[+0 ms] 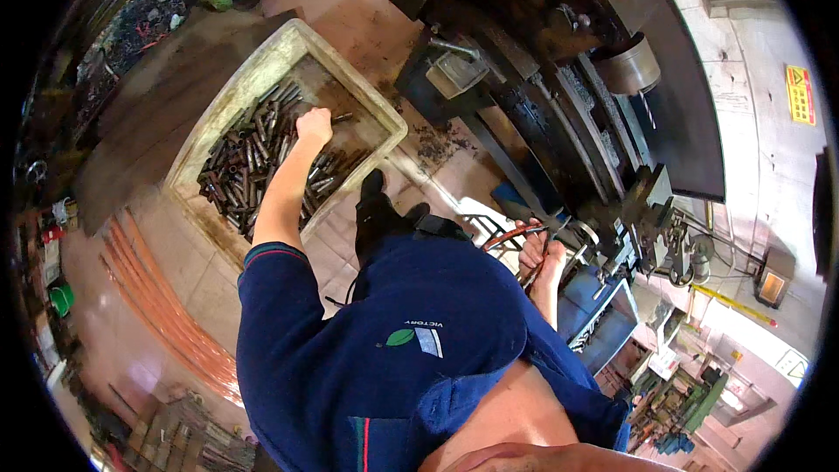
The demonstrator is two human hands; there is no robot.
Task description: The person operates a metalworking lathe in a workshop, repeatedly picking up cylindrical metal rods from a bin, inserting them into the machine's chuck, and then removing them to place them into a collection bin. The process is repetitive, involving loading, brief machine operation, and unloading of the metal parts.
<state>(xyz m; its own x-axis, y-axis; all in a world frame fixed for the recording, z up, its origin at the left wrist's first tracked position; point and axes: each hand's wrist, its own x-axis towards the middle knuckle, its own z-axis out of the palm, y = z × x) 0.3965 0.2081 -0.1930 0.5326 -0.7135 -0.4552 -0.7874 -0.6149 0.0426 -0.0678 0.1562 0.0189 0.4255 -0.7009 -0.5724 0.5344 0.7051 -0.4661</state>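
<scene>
My left hand (315,126) is closed above a large worn tray (378,133) with pale, dirty rims. A short dark metal rod (343,116) sticks out at the right side of that fist. Below it, many short metal rods (253,153), some dark and some shiny, lie heaped in the tray. Over at the machine, my right hand (544,264) is wrapped round a pair of pliers with red-orange handles (505,235). Its fingers partly hide the tool. The pliers' head is close to the machine's metal fittings, and whether they touch is unclear.
A dark lathe-like machine (559,79) with a drill bit (648,111) stands at right. A blue bin (603,332) sits below its near end. Long copper-coloured rods (166,310) lie on the floor at left. A clear cup (456,75) rests on the machine's far side.
</scene>
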